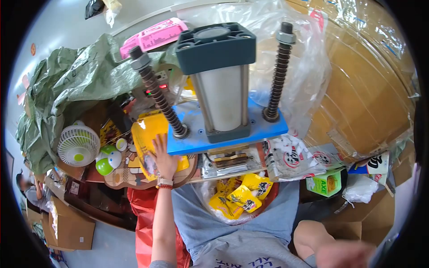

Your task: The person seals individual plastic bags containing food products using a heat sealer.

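- Left hand (164,161), fingers apart, lay on yellow packaging (151,127) near the cartoon-print board's (117,179) right edge.
- Right hand (351,254) blurred; grip was unclear.
- Carton (77,228) stood on gray floor (108,239).

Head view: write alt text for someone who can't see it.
A person's left hand lies open on glossy yellow flat packaging beside a tall silver-and-blue metal press; the blurred right hand is at lower right. Yellow printed pouches sit between denim-clad thighs.
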A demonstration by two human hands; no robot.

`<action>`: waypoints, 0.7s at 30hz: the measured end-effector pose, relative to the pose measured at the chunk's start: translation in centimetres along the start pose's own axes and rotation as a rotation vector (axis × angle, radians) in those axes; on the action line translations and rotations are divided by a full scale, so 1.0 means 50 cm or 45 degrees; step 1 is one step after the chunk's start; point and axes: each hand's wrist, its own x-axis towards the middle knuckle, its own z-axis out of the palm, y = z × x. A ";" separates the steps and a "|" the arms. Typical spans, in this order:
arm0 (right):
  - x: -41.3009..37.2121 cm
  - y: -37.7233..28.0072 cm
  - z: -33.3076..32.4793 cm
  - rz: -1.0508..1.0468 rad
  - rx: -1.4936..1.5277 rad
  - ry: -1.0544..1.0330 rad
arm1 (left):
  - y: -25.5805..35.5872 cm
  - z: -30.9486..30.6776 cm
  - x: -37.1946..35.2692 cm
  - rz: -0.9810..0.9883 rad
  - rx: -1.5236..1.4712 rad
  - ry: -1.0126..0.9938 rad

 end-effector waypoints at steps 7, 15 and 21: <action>-0.220 -0.096 -0.164 1.483 -0.298 -1.518 | 0.056 -0.160 -0.134 0.056 -0.238 0.389; -0.809 -0.405 -0.432 2.308 -0.545 -3.238 | 0.068 -0.132 -0.218 0.190 -0.105 -0.209; -0.837 -0.368 -0.500 2.379 -0.556 -2.414 | 0.067 -0.140 -0.219 0.241 -0.150 -0.084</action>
